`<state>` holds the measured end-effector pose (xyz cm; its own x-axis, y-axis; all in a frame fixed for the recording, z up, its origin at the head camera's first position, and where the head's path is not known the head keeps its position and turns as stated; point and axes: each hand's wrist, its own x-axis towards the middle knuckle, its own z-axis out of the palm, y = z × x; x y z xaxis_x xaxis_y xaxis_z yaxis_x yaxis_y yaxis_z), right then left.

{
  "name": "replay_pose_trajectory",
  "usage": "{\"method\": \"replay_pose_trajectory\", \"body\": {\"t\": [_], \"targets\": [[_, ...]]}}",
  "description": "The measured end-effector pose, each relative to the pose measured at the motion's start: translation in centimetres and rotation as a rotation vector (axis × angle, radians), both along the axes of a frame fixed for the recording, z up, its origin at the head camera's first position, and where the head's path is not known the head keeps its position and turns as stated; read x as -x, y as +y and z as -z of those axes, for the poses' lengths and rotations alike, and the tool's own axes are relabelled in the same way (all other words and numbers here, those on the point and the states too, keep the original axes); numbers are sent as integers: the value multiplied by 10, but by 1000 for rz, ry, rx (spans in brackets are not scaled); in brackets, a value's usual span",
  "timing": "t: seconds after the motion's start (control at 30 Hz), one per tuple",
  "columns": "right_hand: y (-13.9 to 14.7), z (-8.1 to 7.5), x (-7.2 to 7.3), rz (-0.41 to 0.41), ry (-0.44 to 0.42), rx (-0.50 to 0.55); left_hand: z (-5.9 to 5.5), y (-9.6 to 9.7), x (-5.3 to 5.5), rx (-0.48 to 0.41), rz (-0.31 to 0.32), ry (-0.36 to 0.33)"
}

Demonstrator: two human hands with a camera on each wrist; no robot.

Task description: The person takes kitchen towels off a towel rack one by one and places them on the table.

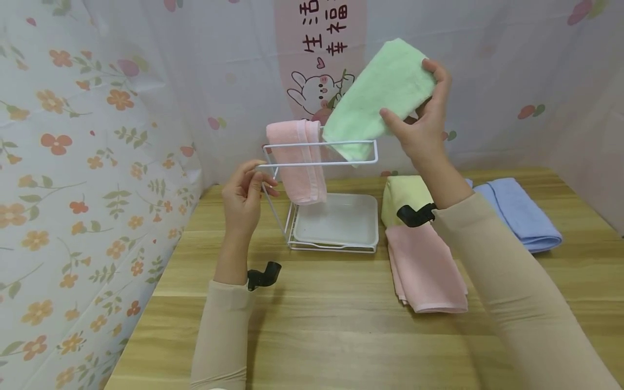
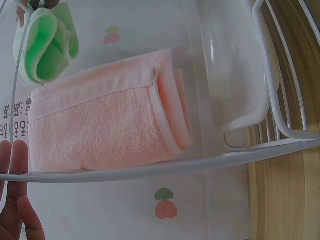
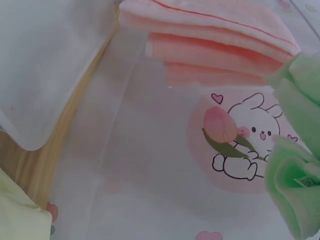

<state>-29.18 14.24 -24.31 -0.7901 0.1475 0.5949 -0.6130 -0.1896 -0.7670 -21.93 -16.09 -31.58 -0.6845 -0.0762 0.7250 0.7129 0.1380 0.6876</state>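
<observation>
My right hand (image 1: 426, 124) pinches a folded light-green towel (image 1: 385, 92) between thumb and fingers, tilted over the top of a white wire rack (image 2: 230, 159). The towel's lower end is at the rack's top bars, and its folds show in the right wrist view. My left hand (image 1: 244, 195) holds the rack's upper left corner, fingers and thumb around the wire. A folded pink towel (image 1: 297, 162) hangs over the rack's top at the left, also large in the left wrist view. A white tray (image 1: 341, 216) sits in the rack's base.
Right of the rack, a folded yellow towel (image 1: 402, 197) lies on the wooden table (image 1: 322, 336), with another pink towel (image 1: 426, 271) in front of it. A folded blue towel (image 1: 519, 211) lies farther right. Behind and to the left hang printed curtains (image 1: 88, 162).
</observation>
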Motion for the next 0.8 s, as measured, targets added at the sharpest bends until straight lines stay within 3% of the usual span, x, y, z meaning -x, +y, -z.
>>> {"method": "replay_pose_trajectory", "body": {"t": [0.3, 0.8], "targets": [[8, -2, -5, 31, 25, 166, 2, 2, 2, 1, -2, 4], [24, -7, -11, 57, 118, 322, 2, 2, 0, -29, 19, 20]]}}
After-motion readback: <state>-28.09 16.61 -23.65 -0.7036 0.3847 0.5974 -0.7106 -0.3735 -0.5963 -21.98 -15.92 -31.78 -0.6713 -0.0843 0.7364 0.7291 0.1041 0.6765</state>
